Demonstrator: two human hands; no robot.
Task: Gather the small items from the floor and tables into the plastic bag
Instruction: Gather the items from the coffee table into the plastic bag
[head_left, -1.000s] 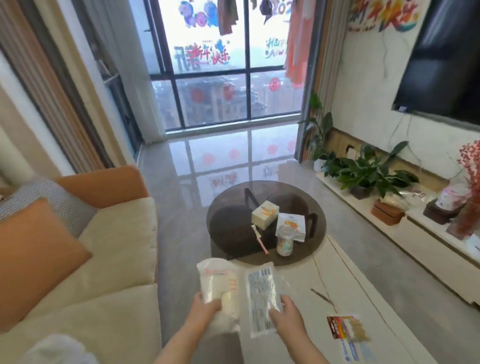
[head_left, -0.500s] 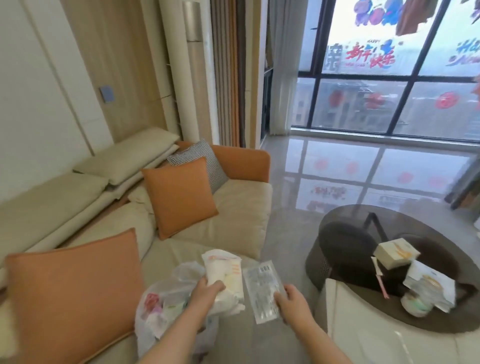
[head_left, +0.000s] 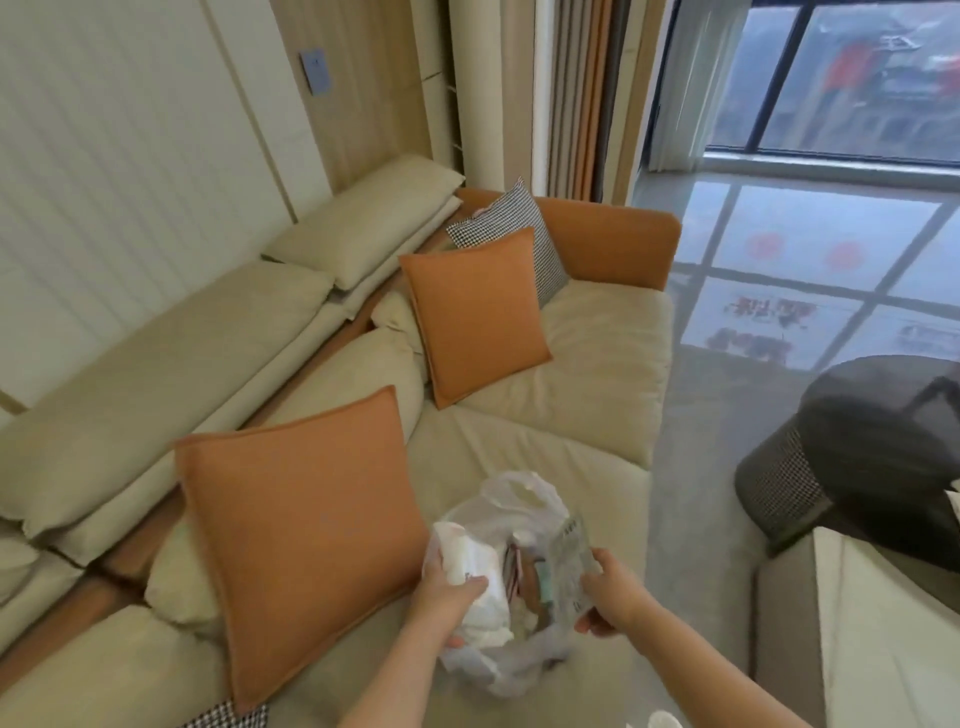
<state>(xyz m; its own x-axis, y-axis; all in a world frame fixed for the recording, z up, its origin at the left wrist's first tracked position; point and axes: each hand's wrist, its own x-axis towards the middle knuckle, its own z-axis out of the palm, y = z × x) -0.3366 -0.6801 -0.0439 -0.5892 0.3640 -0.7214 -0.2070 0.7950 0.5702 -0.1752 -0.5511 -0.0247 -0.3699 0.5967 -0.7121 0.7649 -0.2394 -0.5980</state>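
Both forearms reaching forward and down over the sofa (head_left: 571, 364). Left hand (head_left: 447, 597) curled around a white pack (head_left: 480, 571), thumb on top, pressing it into the mouth of the bag (head_left: 519, 660). Right hand (head_left: 610, 597) pinching a clear flat packet (head_left: 571, 556) at its lower edge, tilted over the bag's right rim. Bag sitting open on the seat cushion, just beside an orange pillow (head_left: 306, 535), other small items visible inside.

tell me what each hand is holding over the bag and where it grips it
Left hand grips the white soft packet around its lower part; right hand pinches the clear flat packet at its lower edge.
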